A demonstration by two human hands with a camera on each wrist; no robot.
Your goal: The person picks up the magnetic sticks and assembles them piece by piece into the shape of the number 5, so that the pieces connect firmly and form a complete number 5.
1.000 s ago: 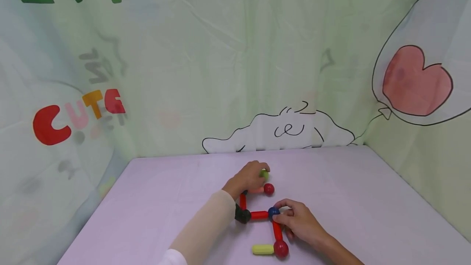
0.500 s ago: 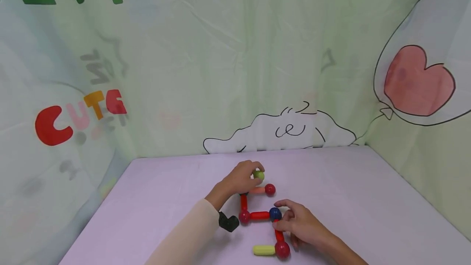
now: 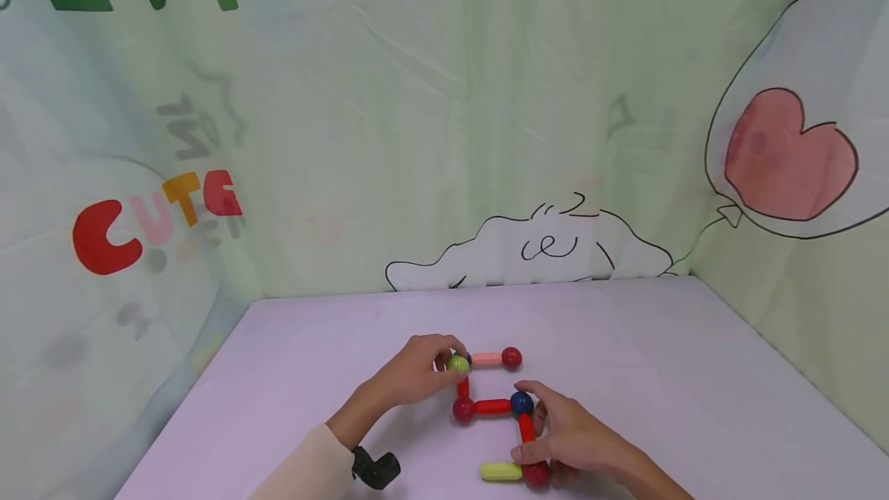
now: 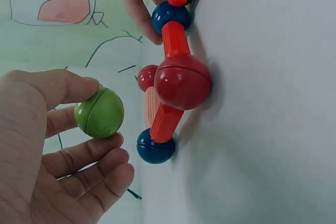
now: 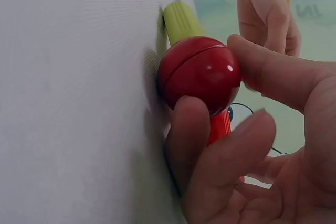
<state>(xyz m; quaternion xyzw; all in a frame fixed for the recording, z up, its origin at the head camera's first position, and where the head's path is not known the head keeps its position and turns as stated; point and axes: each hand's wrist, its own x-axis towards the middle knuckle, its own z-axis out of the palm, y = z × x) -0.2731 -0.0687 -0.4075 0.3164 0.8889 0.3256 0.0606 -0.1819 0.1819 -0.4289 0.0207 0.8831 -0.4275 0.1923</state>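
Note:
My left hand [image 3: 420,369] pinches a green ball [image 4: 100,113] between thumb and fingertips. In the left wrist view it is held apart from the chain of magnetic balls and sticks; from the head it overlaps the chain's far-left blue ball [image 4: 156,146]. From that ball a pink stick [image 3: 486,359] runs to a red ball [image 3: 511,358], and a red stick [image 3: 463,388] to another red ball [image 3: 463,409]. Further red sticks pass a blue ball [image 3: 522,403] to the near red ball [image 5: 199,75]. Thumb and curled fingers of my right hand [image 3: 576,434] hold this near ball.
A yellow-green stick [image 3: 501,471] points left from the near red ball. The pale lilac tabletop [image 3: 278,376] ends at a printed cloth backdrop [image 3: 347,137]. A black wrist piece [image 3: 376,471] is by my left sleeve.
My left hand has carried the green ball left and closer, from beyond the pink stick to the chain's corner. My right hand has slid from the blue ball down to the near red ball.

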